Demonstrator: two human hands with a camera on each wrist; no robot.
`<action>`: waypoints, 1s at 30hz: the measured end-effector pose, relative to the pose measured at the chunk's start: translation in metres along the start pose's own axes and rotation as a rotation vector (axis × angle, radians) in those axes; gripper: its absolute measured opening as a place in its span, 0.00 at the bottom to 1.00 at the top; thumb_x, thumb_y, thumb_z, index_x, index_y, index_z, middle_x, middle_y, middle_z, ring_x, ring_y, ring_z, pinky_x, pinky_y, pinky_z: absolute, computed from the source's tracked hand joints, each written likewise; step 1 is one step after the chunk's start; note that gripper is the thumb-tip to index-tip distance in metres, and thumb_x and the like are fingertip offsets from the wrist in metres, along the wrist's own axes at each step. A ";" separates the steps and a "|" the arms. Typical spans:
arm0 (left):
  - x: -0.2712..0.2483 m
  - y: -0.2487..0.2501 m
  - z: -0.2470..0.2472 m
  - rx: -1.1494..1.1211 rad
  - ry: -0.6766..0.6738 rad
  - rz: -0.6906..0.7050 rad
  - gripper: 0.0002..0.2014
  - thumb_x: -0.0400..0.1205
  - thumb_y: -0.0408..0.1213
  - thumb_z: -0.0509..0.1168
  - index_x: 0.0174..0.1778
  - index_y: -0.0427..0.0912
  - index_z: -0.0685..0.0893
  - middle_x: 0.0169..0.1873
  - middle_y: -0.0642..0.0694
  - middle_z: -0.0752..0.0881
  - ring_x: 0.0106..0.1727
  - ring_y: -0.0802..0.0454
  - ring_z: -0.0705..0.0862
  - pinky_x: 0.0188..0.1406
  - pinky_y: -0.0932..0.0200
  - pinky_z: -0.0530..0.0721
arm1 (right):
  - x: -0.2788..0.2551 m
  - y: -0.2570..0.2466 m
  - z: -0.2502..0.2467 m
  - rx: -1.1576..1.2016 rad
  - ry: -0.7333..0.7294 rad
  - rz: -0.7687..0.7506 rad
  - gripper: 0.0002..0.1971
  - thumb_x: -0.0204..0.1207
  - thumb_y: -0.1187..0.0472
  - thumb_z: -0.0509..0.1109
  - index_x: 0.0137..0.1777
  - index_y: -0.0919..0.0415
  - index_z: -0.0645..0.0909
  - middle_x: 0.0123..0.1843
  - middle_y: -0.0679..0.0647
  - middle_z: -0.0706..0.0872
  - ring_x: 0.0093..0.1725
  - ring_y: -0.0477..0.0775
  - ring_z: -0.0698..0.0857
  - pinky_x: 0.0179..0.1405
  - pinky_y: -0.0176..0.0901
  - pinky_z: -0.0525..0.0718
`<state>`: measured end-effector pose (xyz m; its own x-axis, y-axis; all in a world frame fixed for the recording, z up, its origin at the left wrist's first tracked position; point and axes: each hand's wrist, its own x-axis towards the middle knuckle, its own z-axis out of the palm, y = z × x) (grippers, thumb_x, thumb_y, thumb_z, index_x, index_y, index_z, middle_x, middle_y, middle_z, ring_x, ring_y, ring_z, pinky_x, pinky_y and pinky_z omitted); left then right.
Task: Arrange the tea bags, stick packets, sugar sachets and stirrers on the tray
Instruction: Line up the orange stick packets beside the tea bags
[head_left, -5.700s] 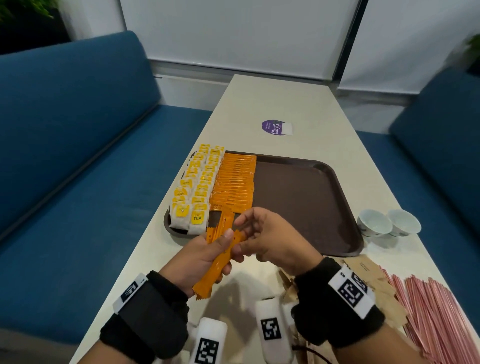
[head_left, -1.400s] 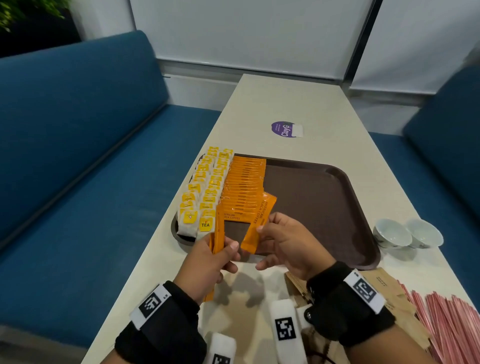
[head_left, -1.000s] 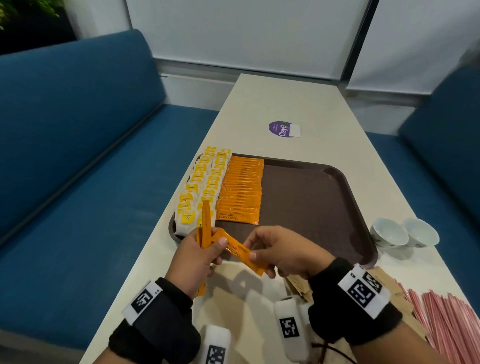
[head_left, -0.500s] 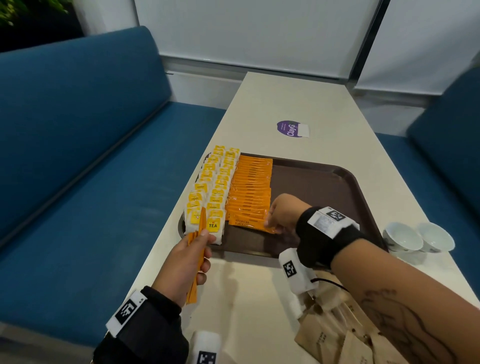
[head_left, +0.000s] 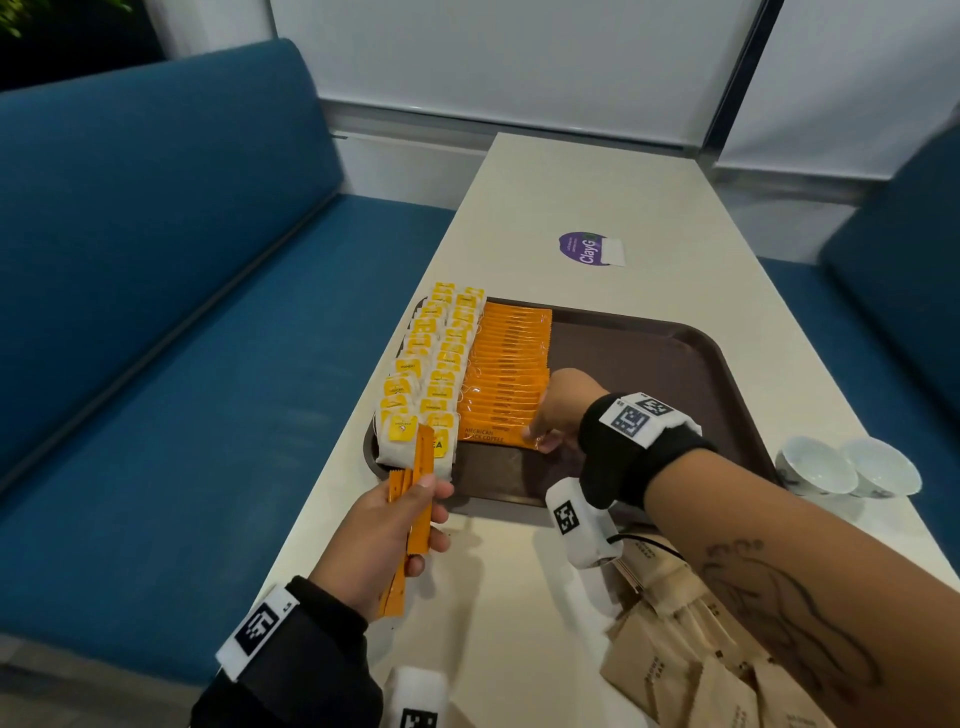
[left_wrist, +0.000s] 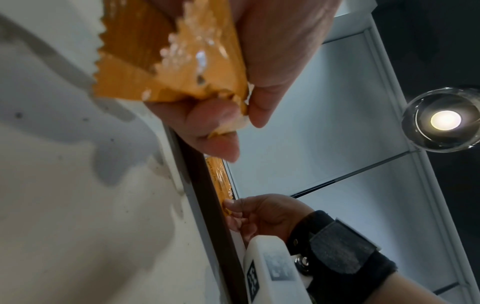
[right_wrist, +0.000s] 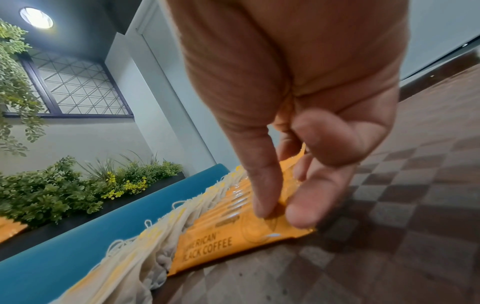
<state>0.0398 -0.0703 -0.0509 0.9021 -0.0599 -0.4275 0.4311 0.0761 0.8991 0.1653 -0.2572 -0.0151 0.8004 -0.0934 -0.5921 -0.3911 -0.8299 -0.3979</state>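
A brown tray (head_left: 649, 364) lies on the white table. Two columns of yellow-tagged tea bags (head_left: 431, 374) fill its left edge. Beside them runs a column of overlapping orange stick packets (head_left: 511, 364). My right hand (head_left: 550, 415) pinches the right end of the nearest packet (right_wrist: 233, 240), marked "American Black Coffee", which lies flat at the column's near end. My left hand (head_left: 395, 519) grips a few orange stick packets (head_left: 415, 499) upright above the table, just in front of the tray's near left corner. In the left wrist view their crimped ends (left_wrist: 166, 61) show.
Brown paper sachets (head_left: 691, 660) lie heaped on the table at the near right, under my right forearm. Two small white cups (head_left: 847, 473) stand right of the tray. A purple sticker (head_left: 587, 248) sits further up the table. Blue benches flank both sides.
My right hand took one stick packet from the bunch in my left hand, reached onto the tray and laid it at the near end of the orange column. The left hand stayed in front of the tray.
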 end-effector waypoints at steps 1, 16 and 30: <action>0.000 0.000 0.000 -0.005 -0.007 -0.001 0.15 0.85 0.45 0.57 0.52 0.41 0.84 0.36 0.44 0.83 0.30 0.54 0.83 0.21 0.66 0.76 | -0.001 0.000 0.000 0.012 0.005 -0.009 0.10 0.76 0.65 0.73 0.39 0.64 0.73 0.41 0.58 0.88 0.51 0.56 0.89 0.36 0.42 0.80; -0.010 0.008 0.020 0.084 -0.097 0.042 0.14 0.81 0.49 0.60 0.51 0.43 0.85 0.32 0.47 0.85 0.29 0.57 0.82 0.21 0.67 0.74 | -0.053 0.036 -0.011 0.347 0.117 -0.307 0.07 0.76 0.59 0.73 0.45 0.58 0.77 0.38 0.55 0.84 0.33 0.49 0.82 0.25 0.35 0.77; -0.015 0.004 0.060 0.217 -0.203 0.119 0.09 0.74 0.30 0.72 0.49 0.39 0.85 0.27 0.51 0.81 0.19 0.64 0.73 0.17 0.71 0.67 | -0.111 0.089 0.013 0.817 0.031 -0.370 0.08 0.74 0.74 0.71 0.41 0.63 0.78 0.34 0.59 0.87 0.28 0.50 0.86 0.16 0.34 0.72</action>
<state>0.0268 -0.1286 -0.0348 0.9137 -0.2625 -0.3103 0.2886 -0.1185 0.9501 0.0360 -0.3130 0.0057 0.9466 0.0774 -0.3128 -0.2979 -0.1604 -0.9410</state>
